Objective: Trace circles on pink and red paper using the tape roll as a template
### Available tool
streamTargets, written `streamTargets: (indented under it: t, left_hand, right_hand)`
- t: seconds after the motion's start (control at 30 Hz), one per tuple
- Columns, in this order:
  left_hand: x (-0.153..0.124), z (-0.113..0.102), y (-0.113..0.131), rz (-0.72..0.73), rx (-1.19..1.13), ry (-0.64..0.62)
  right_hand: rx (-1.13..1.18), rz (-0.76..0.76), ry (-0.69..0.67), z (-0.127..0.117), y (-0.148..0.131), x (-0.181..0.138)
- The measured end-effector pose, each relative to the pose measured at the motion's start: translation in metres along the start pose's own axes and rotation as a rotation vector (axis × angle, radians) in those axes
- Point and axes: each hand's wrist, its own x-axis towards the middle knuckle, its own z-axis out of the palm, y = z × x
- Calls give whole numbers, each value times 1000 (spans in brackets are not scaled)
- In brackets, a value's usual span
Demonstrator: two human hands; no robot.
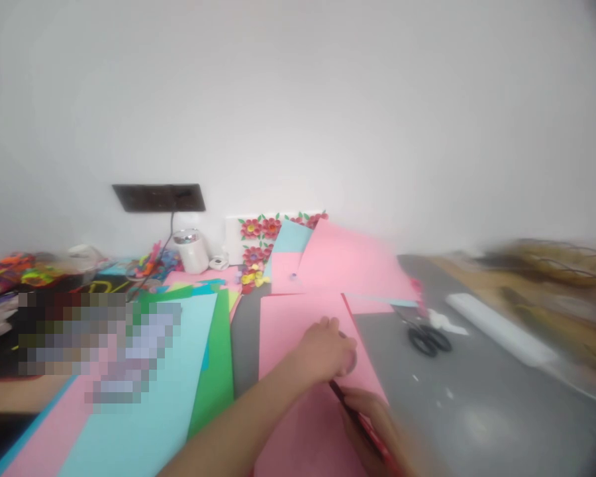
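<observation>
White wall (298, 99), plain, behind a grey worktop (407, 411). Item: one pink sheet (298, 321), lying flat at the near middle, between a green sheet (221, 371) on the left and black-handled scissors (430, 341) on the right. Handling, as I judge it: light, thin, flexible; probably quick to crease or tear at an edge and to slide when pushed sideways. Best hold: flat fingers spread near the margins, pressing down rather than pinching; for lifting, two opposite edges together. Item: one slim dark-and-red tool (360, 422), slanting over the sheet, dark end far and to the left; exact kind unclear through blur. Judged light, stiff and perhaps smooth; best taken low on the shaft, near the dark end. My right hand (370, 417): fingers closed around that tool. My left hand (328, 348): over the middle of the sheet, fingers bent; whether it grips anything or merely presses, I cannot tell. Also listed: white roll (499, 328), far right of the scissors, apart from both hands.
</observation>
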Motion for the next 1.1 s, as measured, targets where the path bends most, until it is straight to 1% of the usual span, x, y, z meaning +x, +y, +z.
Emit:
streamTargets:
  t: [0.1, 0.23, 0.3, 0.43, 0.5, 0.57, 0.67, 0.7, 0.73, 0.77, 0.83, 0.93, 1.0, 1.03, 1.1]
  left_hand:
    - [-1, 0, 0, 1, 2, -2]
    - [-3, -2, 0, 10, 0, 7]
    - [-3, -2, 1, 3, -2, -3]
    - [-2, -1, 0, 9, -27, 13]
    - [-1, 0, 0, 8, -34, 11]
    - [-1, 1, 0, 3, -47, 3]
    - [-4, 2, 1, 10, -86, 26]
    - [-5, 2, 2, 14, -95, 36]
    - [-7, 2, 3, 13, -98, 45]
    - [-8, 1, 4, 11, -95, 51]
    - [-10, 0, 7, 24, -66, 57]
    - [-9, 1, 10, 78, 12, 70]
    - [-5, 4, 11, 88, 66, 79]
    - [-2, 7, 11, 78, 62, 80]
    - [5, 14, 12, 39, -9, 78]
  right_hand:
    - [24, 16, -6, 1, 3, 0]
    - [-21, 75, -102, -7, 3, 4]
    - [-26, 95, -117, -11, 5, 3]
    - [15, 173, -15, -14, 18, -12]
    - [-17, 215, 26, -17, 25, -18]
    - [-87, 296, 61, -24, 29, -17]
    - [-93, 530, 112, -40, 36, 6]
    - [-31, 609, 130, -44, 39, 17]
    - [47, 658, 150, -47, 43, 31]
    - [121, 675, 171, -48, 47, 44]
    - [270, 679, 160, -45, 56, 72]
    - [478, 626, 15, -27, 64, 110]
    - [560, 592, -159, -12, 63, 130]
    - [569, 577, -268, -4, 60, 139]
    - [523, 515, -500, 10, 52, 152]
